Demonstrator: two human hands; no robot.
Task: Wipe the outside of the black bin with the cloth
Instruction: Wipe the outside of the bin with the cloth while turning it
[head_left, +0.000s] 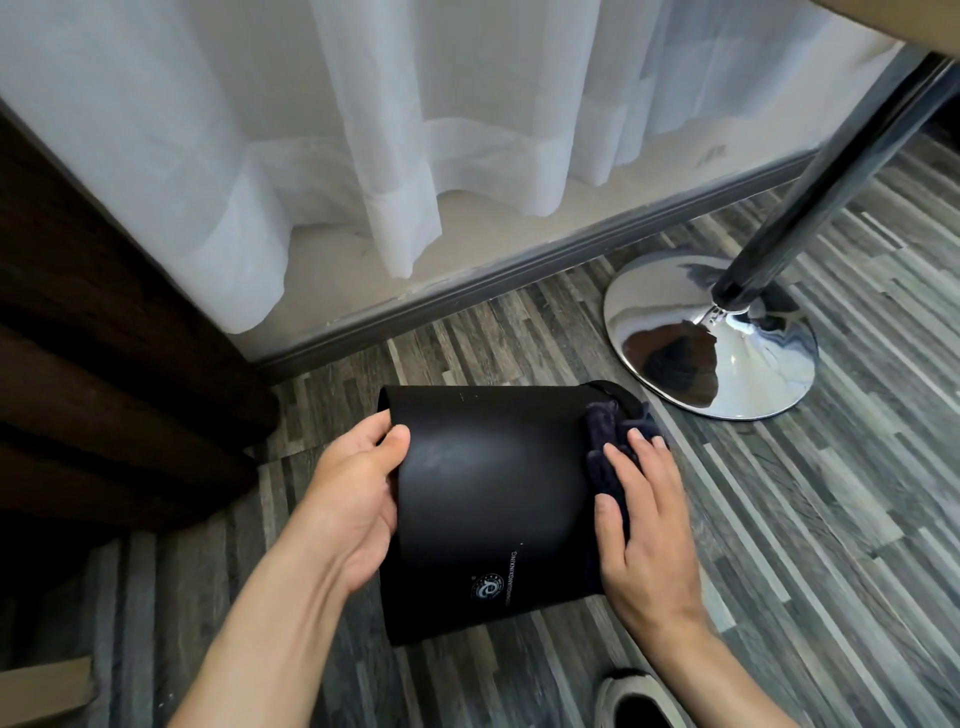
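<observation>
The black bin (488, 499) is tilted over the striped grey floor, its smooth side toward me and a small round logo near its lower end. My left hand (358, 499) grips the bin's left side, thumb on the front surface. My right hand (644, 525) presses a dark blue cloth (605, 441) flat against the bin's right side. The cloth bunches up above my fingers, and part of it is hidden under my palm.
A chrome table base (711, 338) with a slanted dark pole (826, 171) stands just right of the bin. White sheer curtains (363, 130) hang over a grey skirting board behind. Dark wooden furniture (104, 364) fills the left. A slipper (639, 701) shows at the bottom edge.
</observation>
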